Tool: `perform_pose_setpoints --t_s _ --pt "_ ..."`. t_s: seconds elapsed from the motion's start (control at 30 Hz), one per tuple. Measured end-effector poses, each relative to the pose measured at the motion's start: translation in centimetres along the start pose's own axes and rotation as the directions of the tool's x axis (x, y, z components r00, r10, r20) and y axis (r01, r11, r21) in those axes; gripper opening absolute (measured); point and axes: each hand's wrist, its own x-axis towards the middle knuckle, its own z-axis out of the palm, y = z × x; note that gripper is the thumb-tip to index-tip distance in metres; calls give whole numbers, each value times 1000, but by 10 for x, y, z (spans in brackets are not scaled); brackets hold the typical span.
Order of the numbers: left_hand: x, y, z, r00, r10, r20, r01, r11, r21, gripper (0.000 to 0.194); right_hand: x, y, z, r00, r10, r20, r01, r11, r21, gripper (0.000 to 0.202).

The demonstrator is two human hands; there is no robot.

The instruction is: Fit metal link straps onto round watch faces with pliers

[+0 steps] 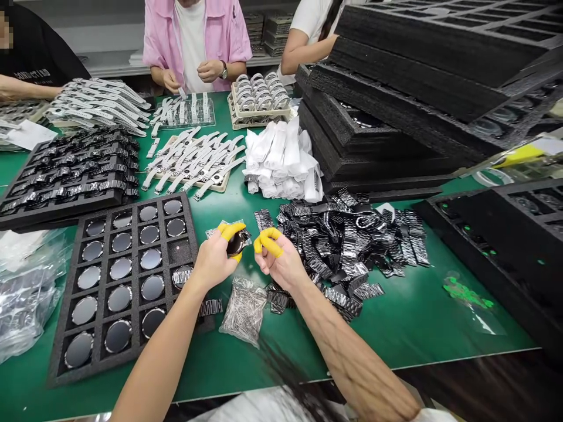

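Note:
My left hand, with yellow finger covers, grips a round black watch case between thumb and fingers. Just to its right, my right hand has its yellow-covered fingers curled and pressed together; whatever they pinch is too small to make out. Below the hands lies a clear bag of thin metal pins. On the left, a black foam tray holds several round watch faces in its compartments. A heap of black link straps spreads to the right of my right hand.
White straps and white wrapped bundles lie beyond my hands. Tall stacks of black foam trays rise at the right. Black straps fill a tray at the left. A person in pink works opposite. Green pieces lie on the right.

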Motion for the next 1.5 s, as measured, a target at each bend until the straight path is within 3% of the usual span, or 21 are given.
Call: perform_pose_setpoints --t_s 0.4,0.5,0.57,0.63,0.7,0.77,0.87,0.97,1.07,1.13,1.17,1.23,1.3,1.4,1.5 --pt "-1 -1 0 998 39 53 -42 998 39 58 4 10 2 999 -8 -41 8 1000 5 51" --pt "0 0 0 994 41 99 -34 997 -69 58 4 12 3 997 -14 -74 14 1000 0 53" --pt "1 5 0 982 46 185 -2 972 -234 53 3 14 2 990 -62 -127 58 998 -37 56" --pt "2 12 0 957 24 288 113 887 -448 45 2 16 1 970 -155 -188 135 984 -116 56" --pt "3 19 -2 917 -48 397 306 724 -618 39 2 16 -1 941 -263 -212 223 955 -197 55" --pt "4 23 -5 860 -146 488 486 523 -700 37 2 15 -3 922 -350 -166 302 918 -255 57" --pt "7 27 -11 793 -223 567 609 318 -727 41 3 12 -3 927 -376 -7 353 878 -324 53" --pt "7 28 -13 768 -217 602 640 264 -721 44 4 13 -3 939 -338 63 339 882 -329 35" --pt "6 26 -10 792 -228 566 609 237 -756 43 5 13 -2 937 -346 -35 331 917 -221 32" --pt "5 20 -7 842 -289 456 529 273 -803 39 4 13 -1 948 -308 -79 302 950 -80 35" --pt "5 16 -5 871 -321 372 474 349 -808 35 3 13 0 961 -270 -62 270 963 -2 37" --pt "5 8 -3 937 -310 159 325 611 -722 29 0 15 2 983 -176 45 171 981 93 40" --pt "5 0 -1 988 -155 16 142 850 -507 35 -4 19 6 983 -79 165 69 995 67 43" --pt "2 -6 2 996 80 46 -66 964 -257 59 -7 26 10 972 29 232 -18 999 -49 44" --pt "0 -6 3 984 139 114 -120 980 -159 75 -7 28 11 972 62 228 -36 993 -115 41"
